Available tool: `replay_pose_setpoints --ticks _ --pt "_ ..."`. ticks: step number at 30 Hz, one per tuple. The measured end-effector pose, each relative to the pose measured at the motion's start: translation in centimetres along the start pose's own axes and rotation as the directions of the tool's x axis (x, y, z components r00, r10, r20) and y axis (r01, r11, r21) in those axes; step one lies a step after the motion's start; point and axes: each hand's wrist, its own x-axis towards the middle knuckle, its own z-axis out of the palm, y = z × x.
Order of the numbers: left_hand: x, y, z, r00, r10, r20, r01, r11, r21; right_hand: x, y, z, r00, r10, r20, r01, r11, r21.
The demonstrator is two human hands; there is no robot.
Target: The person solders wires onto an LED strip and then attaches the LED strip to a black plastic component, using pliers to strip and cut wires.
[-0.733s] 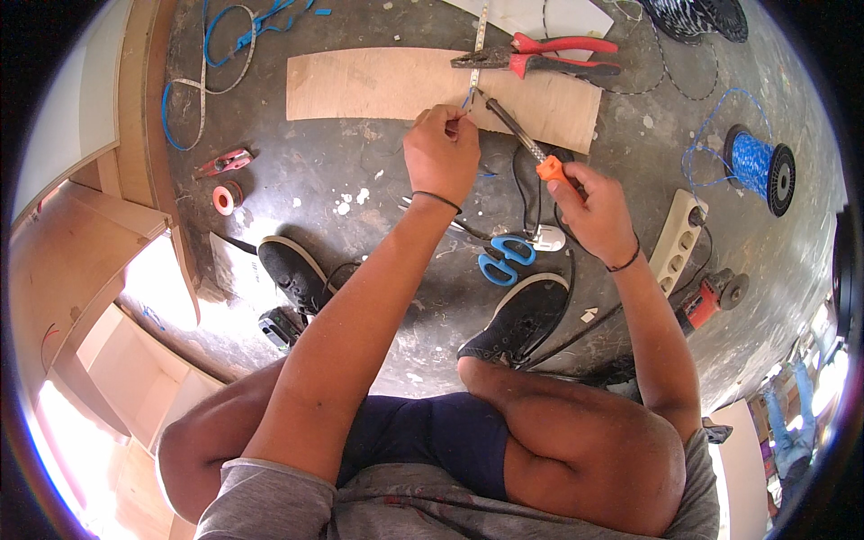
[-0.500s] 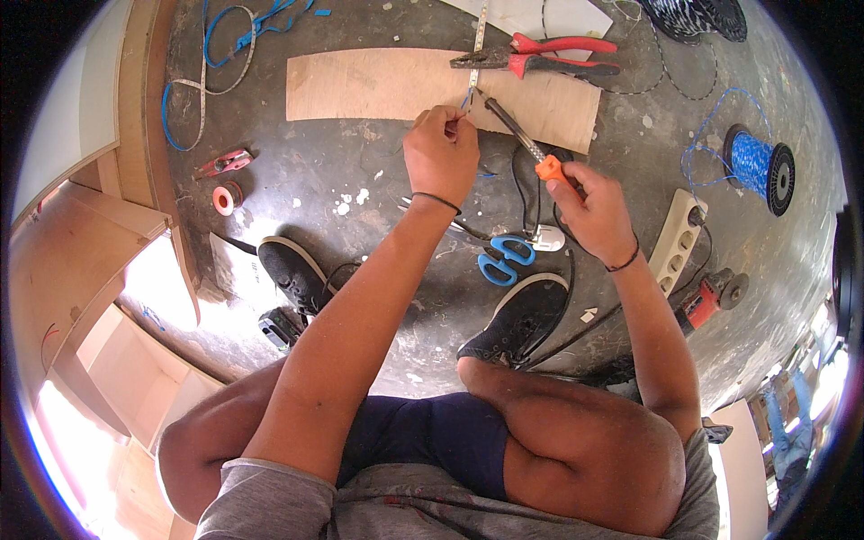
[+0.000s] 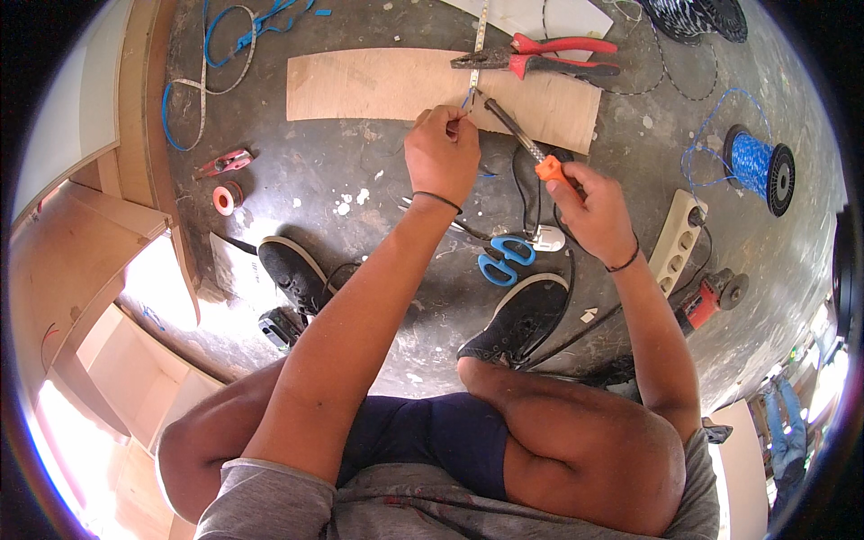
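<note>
My right hand (image 3: 596,214) is wrapped round the orange handle of a soldering iron (image 3: 515,128). Its tip points up and left, close to the end of a narrow LED strip (image 3: 479,40) on a thin wooden board (image 3: 369,85). My left hand (image 3: 441,155) is pinched closed just below that strip end, on a thin wire (image 3: 469,101); the fingertips partly hide it. Whether the iron's tip touches the strip or wire, I cannot tell. Red-handled pliers (image 3: 562,65) lie across the strip and board.
Blue-handled scissors (image 3: 507,259) lie between my shoes. Rightward are a power strip (image 3: 677,238), an angle grinder (image 3: 711,301) and a spool of blue cord (image 3: 756,166). A solder spool (image 3: 228,198) and a red tool (image 3: 225,163) lie left, near wooden furniture (image 3: 144,117).
Both hands and the soldering iron keep practically the same place. At the far right edge, blue denim legs in the background have shifted slightly.
</note>
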Motion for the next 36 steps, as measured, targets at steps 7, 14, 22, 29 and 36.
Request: replay_pose_setpoints --ticks 7,14,22,29,36 --pt "0.04 -0.01 0.00 1.000 -0.007 0.000 0.007 1.000 0.003 0.01 -0.03 0.00 1.000 -0.002 0.000 0.002 1.000 -0.001" --pt "0.12 0.07 -0.05 1.000 -0.024 0.011 0.024 1.000 0.007 0.00 -0.20 -0.04 1.000 0.008 -0.002 -0.008 1.000 -0.003" --pt "0.19 -0.11 -0.13 0.999 -0.033 0.028 0.032 0.998 0.058 -0.02 -0.22 0.01 1.000 -0.006 -0.014 0.006 1.000 0.019" --pt "0.21 -0.21 0.10 1.000 -0.030 0.007 0.029 0.999 0.015 -0.03 -0.26 -0.07 1.000 0.009 0.005 -0.009 1.000 0.001" --pt "0.25 -0.17 0.12 0.999 -0.039 0.018 0.039 0.999 0.011 -0.05 -0.12 -0.08 1.000 -0.009 -0.005 0.009 1.000 -0.020"
